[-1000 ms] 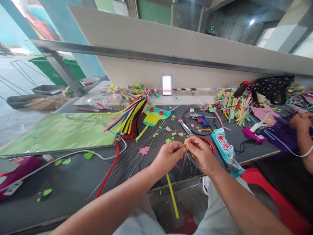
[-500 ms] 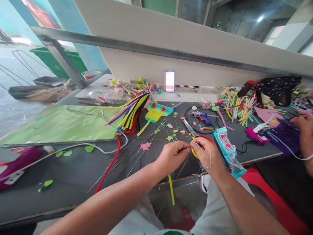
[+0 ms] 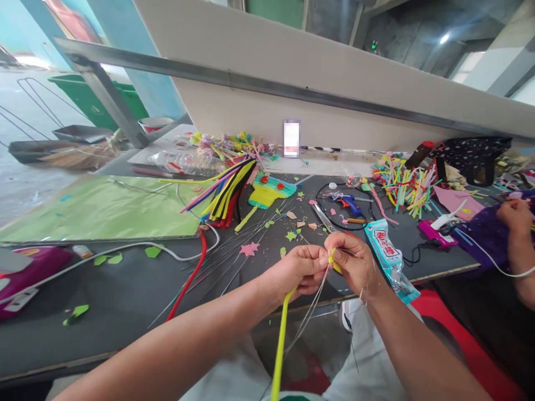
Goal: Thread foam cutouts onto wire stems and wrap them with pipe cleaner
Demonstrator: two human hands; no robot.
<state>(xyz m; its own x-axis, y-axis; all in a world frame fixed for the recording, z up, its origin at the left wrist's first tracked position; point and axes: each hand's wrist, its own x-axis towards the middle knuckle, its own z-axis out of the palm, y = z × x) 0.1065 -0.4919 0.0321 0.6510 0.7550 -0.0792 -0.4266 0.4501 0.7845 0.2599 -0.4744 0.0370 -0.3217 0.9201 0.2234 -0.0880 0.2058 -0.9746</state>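
Observation:
Over the table's front edge, my left hand (image 3: 297,268) and my right hand (image 3: 354,263) meet fingertip to fingertip. A long yellow pipe cleaner (image 3: 280,345) hangs from my left fingers toward my lap, and its other end shows bunched between both hands. My right hand is pinched on that yellow end, with several thin wires (image 3: 309,318) running down from the same spot. A fine pale thread lies about my right wrist. Behind my right hand lie scissors (image 3: 322,217), their handles partly hidden.
A green sheet (image 3: 100,209) lies at left, with bundled pipe cleaners (image 3: 228,192) beside it. Farther back are a phone (image 3: 291,139) and a blue glue gun (image 3: 351,204). A turquoise packet (image 3: 388,253) is right of my hands. Another person's hand (image 3: 516,220) is far right.
The yellow pipe cleaner has come up into my left hand and now hangs longer. Its end shows between my fingertips, and the wires have come into view below my hands.

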